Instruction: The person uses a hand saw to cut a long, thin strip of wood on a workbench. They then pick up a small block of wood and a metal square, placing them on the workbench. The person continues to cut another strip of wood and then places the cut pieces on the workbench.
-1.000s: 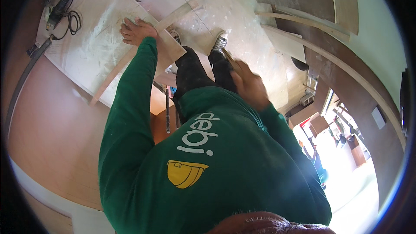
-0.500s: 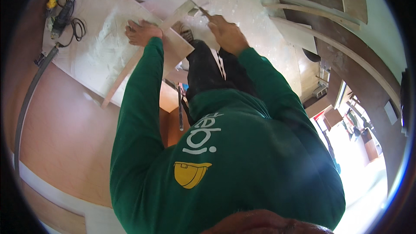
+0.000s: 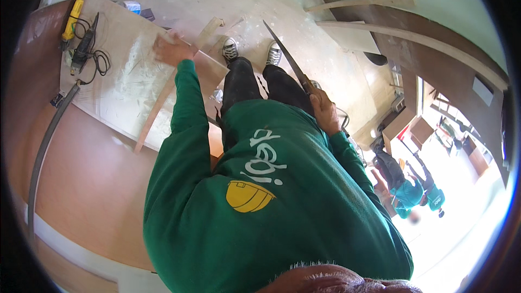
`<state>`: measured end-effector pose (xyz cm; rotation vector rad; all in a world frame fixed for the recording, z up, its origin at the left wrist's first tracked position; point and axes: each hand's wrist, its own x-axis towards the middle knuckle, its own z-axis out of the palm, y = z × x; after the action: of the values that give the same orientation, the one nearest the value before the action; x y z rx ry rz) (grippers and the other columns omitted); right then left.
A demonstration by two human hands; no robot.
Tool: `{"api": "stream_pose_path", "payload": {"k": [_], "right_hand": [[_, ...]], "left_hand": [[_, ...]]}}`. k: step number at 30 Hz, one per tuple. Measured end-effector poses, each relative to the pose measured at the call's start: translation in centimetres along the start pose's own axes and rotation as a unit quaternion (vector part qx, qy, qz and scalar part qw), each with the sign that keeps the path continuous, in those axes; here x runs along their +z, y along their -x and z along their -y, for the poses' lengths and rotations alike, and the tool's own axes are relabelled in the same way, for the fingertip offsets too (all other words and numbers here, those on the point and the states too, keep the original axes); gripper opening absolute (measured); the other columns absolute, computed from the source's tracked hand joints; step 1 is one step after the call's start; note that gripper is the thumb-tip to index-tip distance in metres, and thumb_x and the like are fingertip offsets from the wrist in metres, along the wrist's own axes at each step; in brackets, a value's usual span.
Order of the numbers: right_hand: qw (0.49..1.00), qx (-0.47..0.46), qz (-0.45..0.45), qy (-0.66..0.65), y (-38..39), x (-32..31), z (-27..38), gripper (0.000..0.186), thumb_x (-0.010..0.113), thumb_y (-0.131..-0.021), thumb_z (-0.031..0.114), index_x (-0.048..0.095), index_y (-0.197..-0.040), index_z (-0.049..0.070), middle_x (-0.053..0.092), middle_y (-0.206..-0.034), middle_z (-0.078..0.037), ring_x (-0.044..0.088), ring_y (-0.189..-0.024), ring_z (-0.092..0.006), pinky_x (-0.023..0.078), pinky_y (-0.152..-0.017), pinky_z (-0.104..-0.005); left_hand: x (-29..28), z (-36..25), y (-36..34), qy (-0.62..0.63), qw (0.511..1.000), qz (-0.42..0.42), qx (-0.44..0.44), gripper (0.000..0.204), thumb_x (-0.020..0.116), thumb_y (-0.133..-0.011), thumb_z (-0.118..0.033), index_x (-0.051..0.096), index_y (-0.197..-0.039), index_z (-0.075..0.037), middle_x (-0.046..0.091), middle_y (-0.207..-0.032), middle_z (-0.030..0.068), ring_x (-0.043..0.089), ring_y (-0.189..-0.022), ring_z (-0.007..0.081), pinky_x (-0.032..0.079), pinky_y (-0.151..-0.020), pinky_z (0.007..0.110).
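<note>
My left hand [image 3: 172,49], blurred with its fingers spread, is at the edge of a whitish, scuffed board [image 3: 130,81], by a small rectangular wooden piece [image 3: 213,64] and a long wooden strip [image 3: 154,114] lying across the board; whether it touches them I cannot tell. My right hand [image 3: 324,108] is closed on the wooden handle of a handsaw [image 3: 287,55], held beside my right leg with the blade pointing up and away, over the floor near my shoes.
A yellow power tool [image 3: 72,18], a black power tool [image 3: 81,50] and a dark curved bar [image 3: 50,130] lie at left. Long boards and strips [image 3: 412,38] line the right wall. Two co-workers [image 3: 407,192] in teal tops are in the bright area at lower right.
My right hand has drawn the saw back down from its raised position of half a second ago to beside my right leg. My left hand is blurred in motion, slightly shifted. The co-workers show more fully.
</note>
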<state>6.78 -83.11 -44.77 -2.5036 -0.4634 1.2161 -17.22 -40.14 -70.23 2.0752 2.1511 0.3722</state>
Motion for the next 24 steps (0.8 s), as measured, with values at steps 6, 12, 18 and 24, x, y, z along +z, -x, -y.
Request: {"api": "stream_pose_path", "payload": {"k": [6, 12, 18, 24], "right_hand": [[0.995, 0.012, -0.08, -0.057, 4.6, 1.8, -1.3, 0.051, 0.059, -0.111, 0.044, 0.06, -0.147, 0.008, 0.073, -0.124, -0.03, 0.068, -0.122, -0.0503, 0.055, -0.1, -0.0533], [0.984, 0.024, -0.103, -0.147, 8.6, 3.4, 0.6, 0.048, 0.061, -0.109, 0.04, 0.061, -0.144, 0.006, 0.072, -0.122, -0.032, 0.069, -0.116, -0.0537, 0.055, -0.097, -0.055], [0.969, 0.081, -0.127, -0.196, 11.6, 5.6, 2.0, 0.049, 0.06, -0.108, 0.042, 0.061, -0.145, 0.008, 0.073, -0.118, -0.033, 0.068, -0.115, -0.0555, 0.055, -0.097, -0.0562], [0.958, 0.091, -0.161, -0.218, 12.0, 7.4, 1.9, 0.048, 0.063, -0.108, 0.039, 0.061, -0.144, 0.008, 0.073, -0.118, -0.033, 0.067, -0.115, -0.0555, 0.055, -0.097, -0.0558]], "left_hand": [[-0.6, -12.4, -1.8, -0.194, 0.804, 0.263, 0.497, 0.057, 0.064, -0.101, -0.05, 0.069, -0.144, -0.012, 0.06, -0.155, 0.0105, 0.045, -0.153, 0.0353, 0.03, -0.126, 0.065], [5.4, -16.4, -1.6, -0.371, 0.648, 0.46, 0.48, 0.042, 0.06, -0.104, -0.034, 0.075, -0.137, -0.013, 0.069, -0.147, 0.011, 0.057, -0.144, 0.0338, 0.04, -0.12, 0.061], [6.2, -15.5, 0.2, -0.395, 0.489, 0.307, 0.715, 0.026, 0.063, -0.1, -0.013, 0.084, -0.114, -0.015, 0.076, -0.126, 0.0049, 0.062, -0.13, 0.0246, 0.052, -0.105, 0.046], [8.5, -12.1, -1.0, -0.279, 0.514, 0.33, 0.741, 0.021, 0.073, -0.096, -0.026, 0.082, -0.109, -0.012, 0.073, -0.123, 0.0046, 0.058, -0.131, 0.0251, 0.052, -0.106, 0.047]]}}
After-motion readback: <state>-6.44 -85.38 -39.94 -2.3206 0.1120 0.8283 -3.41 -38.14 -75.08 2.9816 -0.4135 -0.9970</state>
